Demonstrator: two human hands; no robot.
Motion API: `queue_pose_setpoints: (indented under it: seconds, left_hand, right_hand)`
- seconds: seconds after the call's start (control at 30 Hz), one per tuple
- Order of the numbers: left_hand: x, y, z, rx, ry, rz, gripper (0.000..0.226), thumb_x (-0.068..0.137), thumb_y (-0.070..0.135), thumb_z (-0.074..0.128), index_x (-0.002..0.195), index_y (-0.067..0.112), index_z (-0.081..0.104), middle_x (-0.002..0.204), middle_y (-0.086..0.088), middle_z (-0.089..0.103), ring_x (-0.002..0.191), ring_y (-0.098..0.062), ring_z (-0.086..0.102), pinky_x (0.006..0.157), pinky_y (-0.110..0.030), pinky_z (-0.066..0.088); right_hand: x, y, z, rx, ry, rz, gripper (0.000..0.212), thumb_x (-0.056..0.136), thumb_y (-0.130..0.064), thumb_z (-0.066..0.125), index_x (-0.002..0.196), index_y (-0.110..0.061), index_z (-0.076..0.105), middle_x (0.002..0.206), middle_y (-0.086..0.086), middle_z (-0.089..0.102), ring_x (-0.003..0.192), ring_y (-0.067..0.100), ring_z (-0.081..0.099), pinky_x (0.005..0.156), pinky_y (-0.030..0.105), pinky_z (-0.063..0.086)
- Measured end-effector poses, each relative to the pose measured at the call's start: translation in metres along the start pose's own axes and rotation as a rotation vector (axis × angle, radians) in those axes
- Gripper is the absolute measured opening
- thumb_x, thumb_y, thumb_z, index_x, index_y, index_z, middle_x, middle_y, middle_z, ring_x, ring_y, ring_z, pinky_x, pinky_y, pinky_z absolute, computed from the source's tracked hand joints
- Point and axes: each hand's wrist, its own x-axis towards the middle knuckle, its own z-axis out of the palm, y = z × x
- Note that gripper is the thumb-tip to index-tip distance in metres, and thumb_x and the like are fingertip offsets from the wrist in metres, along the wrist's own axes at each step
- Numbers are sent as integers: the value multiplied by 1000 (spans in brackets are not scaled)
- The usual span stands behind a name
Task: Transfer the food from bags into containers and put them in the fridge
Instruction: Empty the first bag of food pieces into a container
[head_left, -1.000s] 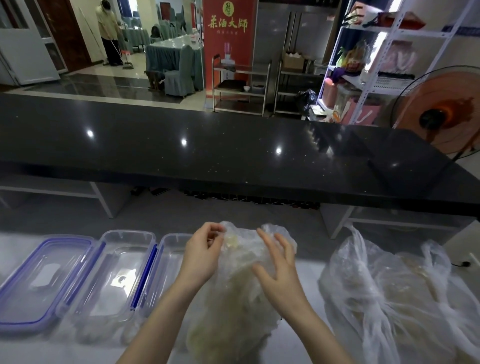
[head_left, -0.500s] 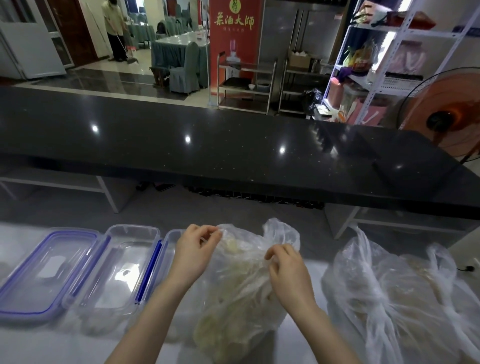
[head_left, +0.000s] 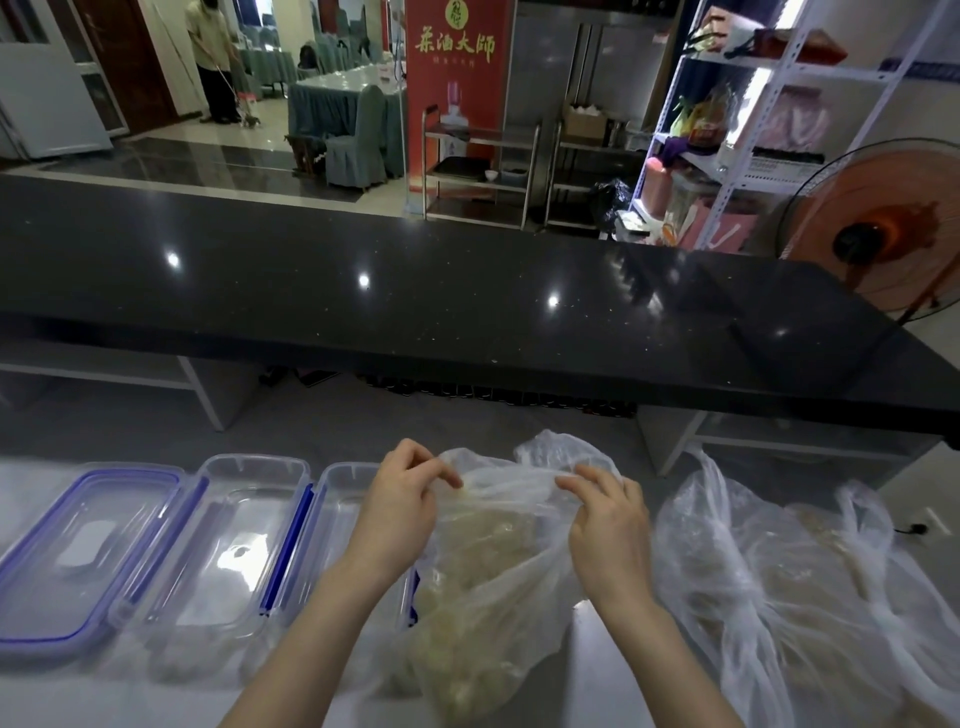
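Bag (head_left: 488, 587) of pale food stands on the table (head_left: 597, 670), its mouth pinched between left hand (head_left: 400, 499) and right hand (head_left: 608, 525). Risk — thin film tears or slumps, spilling beside the open container (head_left: 343, 499) left of the hands.

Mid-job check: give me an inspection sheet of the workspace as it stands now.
Surface: pale worktop, bare patch between the bags.
Job's things: clear food bag in the centre, mouth pulled apart; tied bags to its right; three clear containers: container with blue-rimmed lid far left, open container next, third container partly behind the left forearm. None holds food that shows.
Clutter: nothing seen.
Grips: left hand pinches the bag's left edge; right hand pinches its right edge.
Cables: black plug and cord at right edge.
Surroundings: black counter ahead, orange fan, shelving, red banner, person far back.
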Motion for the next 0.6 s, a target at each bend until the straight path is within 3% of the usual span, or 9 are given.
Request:
queue_pose_setpoints:
  seconds: [0.13,0.23,0.33,0.43,0.53,0.6]
  left_hand:
    - [-2,-4,3,15,-44,-51,15,92,19,57,99,21,71,87,15,39,77,-4,48,63,-10,37]
    - [-4,-4,3,75,-162,-59,20,80,47,67,92,31,65,91,15,38,86,-3,45,74,-17,42]
    - [-4,-1,3,42,-175,-38,17,78,34,72,77,30,56,93,13,37,89,-6,45,77,-20,43]
    - [-4,6,-4,-106,-93,-83,17,82,28,70,93,30,58,103,17,42,94,-2,50,80,-13,41]
    - [-15,7,-21,-250,-301,-116,67,73,39,77,131,46,43,129,27,41,118,7,41,100,-23,39]
    - [-31,-1,-33,-244,-526,-128,95,60,42,83,137,56,29,141,31,27,130,7,28,108,-26,33]
  right_hand:
    - [-1,3,-3,6,-32,23,47,88,6,44,123,-17,64,130,-1,60,118,23,46,102,38,41]
    - [-4,1,-6,47,-65,54,47,90,0,43,131,-19,56,133,-4,56,121,19,43,105,36,39]
    - [-3,-3,-10,55,-113,64,43,93,-12,44,134,-22,51,137,-7,52,123,16,40,105,33,38]
    - [-3,-5,-14,50,-185,52,46,94,-35,48,139,-29,42,149,-7,36,130,17,34,107,33,35]
    - [-8,0,-17,48,-255,46,67,85,-63,49,143,-34,33,158,-10,9,139,16,20,110,37,33]
    - [-11,8,-15,-37,-296,37,74,82,-67,51,145,-35,28,159,-8,2,141,18,19,110,38,33]
